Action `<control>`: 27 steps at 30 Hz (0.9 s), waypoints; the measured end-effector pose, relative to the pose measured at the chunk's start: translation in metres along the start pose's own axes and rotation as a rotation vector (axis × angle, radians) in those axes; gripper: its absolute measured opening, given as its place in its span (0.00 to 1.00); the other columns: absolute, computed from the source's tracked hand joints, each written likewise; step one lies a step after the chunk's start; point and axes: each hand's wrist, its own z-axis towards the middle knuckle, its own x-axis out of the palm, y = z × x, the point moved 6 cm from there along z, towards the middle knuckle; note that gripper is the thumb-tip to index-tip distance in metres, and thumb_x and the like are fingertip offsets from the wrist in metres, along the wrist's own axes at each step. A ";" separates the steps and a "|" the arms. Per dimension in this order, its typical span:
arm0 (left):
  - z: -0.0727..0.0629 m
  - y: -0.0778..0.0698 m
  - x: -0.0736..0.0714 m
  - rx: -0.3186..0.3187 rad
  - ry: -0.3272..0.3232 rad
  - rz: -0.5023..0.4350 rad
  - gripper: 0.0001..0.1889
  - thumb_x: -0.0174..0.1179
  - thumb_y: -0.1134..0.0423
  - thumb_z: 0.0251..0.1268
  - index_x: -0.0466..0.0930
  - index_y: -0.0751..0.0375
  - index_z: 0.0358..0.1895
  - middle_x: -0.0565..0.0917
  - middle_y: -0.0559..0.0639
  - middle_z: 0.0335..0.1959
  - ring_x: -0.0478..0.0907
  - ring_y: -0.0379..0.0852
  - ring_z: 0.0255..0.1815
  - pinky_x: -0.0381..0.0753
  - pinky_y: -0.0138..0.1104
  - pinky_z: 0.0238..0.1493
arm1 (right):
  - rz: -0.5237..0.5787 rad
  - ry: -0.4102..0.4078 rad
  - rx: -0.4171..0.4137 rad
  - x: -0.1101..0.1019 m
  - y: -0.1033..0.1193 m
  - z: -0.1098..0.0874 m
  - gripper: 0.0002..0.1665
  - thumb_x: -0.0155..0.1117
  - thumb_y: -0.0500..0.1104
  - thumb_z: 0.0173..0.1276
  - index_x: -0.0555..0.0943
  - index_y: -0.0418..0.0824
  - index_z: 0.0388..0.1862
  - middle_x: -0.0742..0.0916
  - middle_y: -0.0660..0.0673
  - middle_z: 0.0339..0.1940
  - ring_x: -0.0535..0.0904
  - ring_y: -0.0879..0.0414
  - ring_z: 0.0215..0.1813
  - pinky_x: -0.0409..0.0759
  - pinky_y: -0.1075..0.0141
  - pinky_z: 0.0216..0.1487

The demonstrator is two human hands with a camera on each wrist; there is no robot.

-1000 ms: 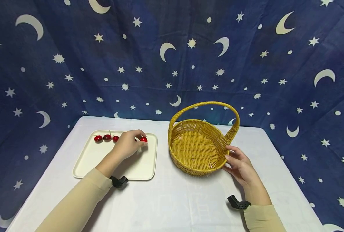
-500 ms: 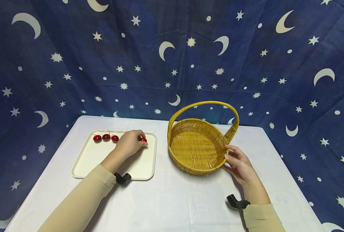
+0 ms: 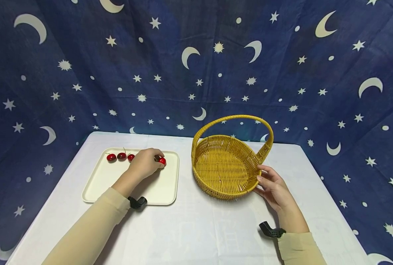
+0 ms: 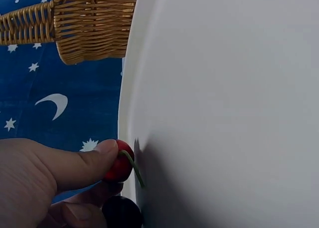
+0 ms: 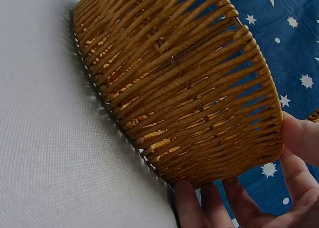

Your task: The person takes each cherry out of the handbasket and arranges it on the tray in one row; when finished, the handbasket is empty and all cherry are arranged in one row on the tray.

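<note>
Over the right part of a cream tray (image 3: 113, 186), my left hand (image 3: 143, 164) pinches a red cherry (image 3: 162, 161) between thumb and fingers. In the left wrist view the cherry (image 4: 118, 167) shows a green stem, and a darker round cherry (image 4: 122, 214) sits just beside it, near the fingers. I cannot tell whether the pinched cherry touches the tray. My right hand (image 3: 276, 191) holds the right rim of a yellow woven basket (image 3: 221, 171). Seen from the right wrist, the thumb is at the basket's (image 5: 184, 93) rim and the other fingers reach beneath it.
Three cherries with dark red skins, the leftmost cherry (image 3: 111, 158) among them, lie along the tray's far left side. The basket's tall arched handle (image 3: 234, 117) rises above it. A starry blue cloth (image 3: 169, 73) hangs behind the white table (image 3: 189, 235).
My left hand has shifted slightly left, bringing the pinched cherry a little left with it. The right hand keeps its hold on the basket, which has barely moved.
</note>
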 end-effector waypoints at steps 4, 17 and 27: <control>0.001 0.002 0.000 -0.006 0.002 -0.009 0.18 0.76 0.59 0.63 0.90 0.55 0.55 0.92 0.55 0.48 0.87 0.57 0.52 0.83 0.54 0.58 | 0.002 0.005 0.001 -0.001 0.000 -0.001 0.25 0.62 0.38 0.82 0.74 0.51 0.74 0.76 0.47 0.66 0.82 0.55 0.65 0.86 0.59 0.58; 0.003 -0.002 -0.001 0.021 -0.012 -0.029 0.20 0.76 0.57 0.62 0.90 0.56 0.57 0.91 0.56 0.48 0.87 0.57 0.52 0.82 0.54 0.58 | 0.019 -0.001 -0.008 -0.006 0.001 -0.001 0.25 0.63 0.38 0.81 0.75 0.51 0.73 0.76 0.47 0.63 0.84 0.56 0.63 0.87 0.59 0.58; -0.001 0.004 -0.025 0.004 -0.073 -0.043 0.18 0.68 0.54 0.74 0.88 0.56 0.62 0.90 0.58 0.59 0.84 0.65 0.65 0.80 0.60 0.65 | -0.003 -0.004 -0.003 -0.006 0.003 0.002 0.24 0.63 0.37 0.81 0.76 0.51 0.73 0.78 0.48 0.61 0.84 0.58 0.60 0.87 0.58 0.57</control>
